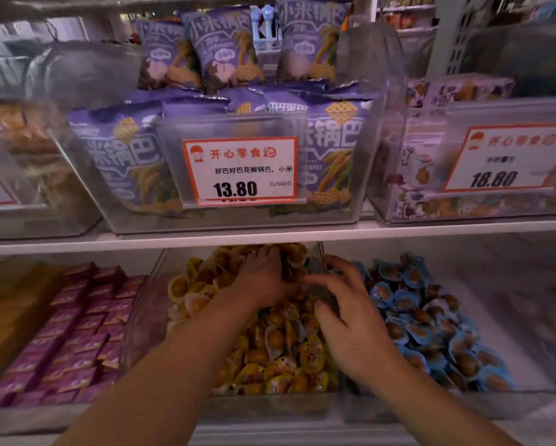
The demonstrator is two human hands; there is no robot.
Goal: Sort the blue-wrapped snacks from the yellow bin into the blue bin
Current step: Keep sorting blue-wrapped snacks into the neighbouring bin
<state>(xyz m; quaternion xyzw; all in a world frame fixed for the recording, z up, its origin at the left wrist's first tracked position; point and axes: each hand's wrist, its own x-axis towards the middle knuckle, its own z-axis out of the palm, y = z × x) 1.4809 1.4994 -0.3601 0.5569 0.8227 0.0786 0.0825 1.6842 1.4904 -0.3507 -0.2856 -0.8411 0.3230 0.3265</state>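
Head view: the only view, looking down at two clear bins on the lower shelf.
Left hand: deep in the far part of the yellow bin, fingers curled down into the yellow-wrapped snacks; whether it grips one I cannot tell.
Right hand: over the wall between the two bins, fingers spread and relaxed, holding nothing visible.
Blue bin: directly right of the right hand, heaped with blue-wrapped snacks.
Key relation: the target bin lies to the right; the right hand is nearer it, the left hand nearer the yellow heap.
Stray blue wrappers in the yellow bin: none visible; any would be buried under the hands.
Long axis: the snacks are small rounded packs, so none matters.
Counts: two hands, two task bins, snacks too many to count.
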